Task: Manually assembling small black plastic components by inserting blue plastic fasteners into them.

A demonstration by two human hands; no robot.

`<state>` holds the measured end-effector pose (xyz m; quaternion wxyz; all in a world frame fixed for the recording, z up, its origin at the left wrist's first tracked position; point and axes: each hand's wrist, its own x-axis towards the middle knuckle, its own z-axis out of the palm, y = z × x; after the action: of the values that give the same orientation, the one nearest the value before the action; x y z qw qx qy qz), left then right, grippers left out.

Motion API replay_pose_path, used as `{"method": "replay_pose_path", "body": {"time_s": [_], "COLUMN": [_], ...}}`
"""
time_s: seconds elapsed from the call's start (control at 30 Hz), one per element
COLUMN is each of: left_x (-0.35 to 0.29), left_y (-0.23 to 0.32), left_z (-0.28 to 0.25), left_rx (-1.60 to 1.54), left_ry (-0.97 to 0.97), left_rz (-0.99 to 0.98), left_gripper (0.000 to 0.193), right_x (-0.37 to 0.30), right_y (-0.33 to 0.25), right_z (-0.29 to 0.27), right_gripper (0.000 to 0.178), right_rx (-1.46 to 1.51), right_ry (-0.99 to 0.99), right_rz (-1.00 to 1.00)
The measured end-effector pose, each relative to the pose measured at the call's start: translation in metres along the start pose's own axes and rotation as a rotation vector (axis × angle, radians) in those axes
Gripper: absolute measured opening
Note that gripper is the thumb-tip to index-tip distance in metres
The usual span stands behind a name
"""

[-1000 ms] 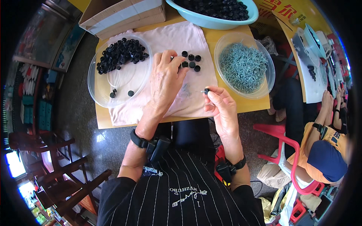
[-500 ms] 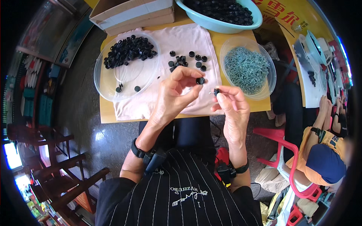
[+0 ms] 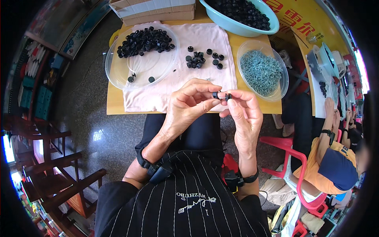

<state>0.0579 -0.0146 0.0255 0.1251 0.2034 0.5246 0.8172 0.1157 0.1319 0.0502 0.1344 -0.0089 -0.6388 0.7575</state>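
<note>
A yellowish table [image 3: 260, 107] stretched ahead of the left hand [image 3: 182, 106] and right hand [image 3: 245, 114]. Beyond the left lay a pink cloth [image 3: 197, 36] (slightly rumpled), a clear tray [image 3: 136, 67] partly over it; beyond the right, a clear dish [image 3: 279, 90]; farthest off, a cardboard box [image 3: 158, 11] and blue basin [image 3: 237, 23].

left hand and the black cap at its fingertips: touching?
Touching. The head view shows the left hand pinching the black cap between thumb and forefinger.

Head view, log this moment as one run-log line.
left hand: holds left cap | right hand: holds right cap, screw pointing to left cap | seating: unclear | cloth: loose black caps
</note>
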Motion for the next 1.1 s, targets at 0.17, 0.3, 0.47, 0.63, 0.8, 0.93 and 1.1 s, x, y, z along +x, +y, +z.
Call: {"method": "replay_pose_path", "body": {"time_s": [0.17,0.3,0.47,0.63,0.8,0.93,1.1], "left_x": [-0.004,-0.005,-0.005,-0.005,-0.004,-0.004,-0.003], "left_y": [0.004,0.004,0.003,0.002,-0.003,-0.007,-0.008], "left_z": [0.002,0.000,0.001,-0.001,-0.002,-0.003,-0.005], "left_rx": [-0.033,-0.127,-0.050,-0.111,-0.254,-0.246,-0.187], "left_ry": [-0.001,0.004,-0.032,-0.049,0.031,0.054,0.065], "left_rz": [-0.074,-0.167,-0.072,-0.127,-0.106,-0.120,-0.110], "left_gripper": [0.025,0.026,0.026,0.025,0.022,0.022,0.025], "right_x": [-0.003,-0.002,0.000,-0.001,-0.002,-0.001,0.001], "right_y": [0.000,0.005,0.008,0.005,-0.012,-0.006,-0.007], "right_z": [-0.004,-0.008,-0.014,-0.012,0.006,0.005,0.007], "right_gripper": [0.019,0.021,0.025,0.025,0.022,0.019,0.020], "right_rx": [0.134,0.188,0.390,0.266,0.037,-0.212,-0.320], "right_ry": [0.019,0.016,0.009,0.071,0.107,0.091,0.091], "right_rz": [0.058,0.087,0.214,0.133,0.000,-0.094,-0.133]}}
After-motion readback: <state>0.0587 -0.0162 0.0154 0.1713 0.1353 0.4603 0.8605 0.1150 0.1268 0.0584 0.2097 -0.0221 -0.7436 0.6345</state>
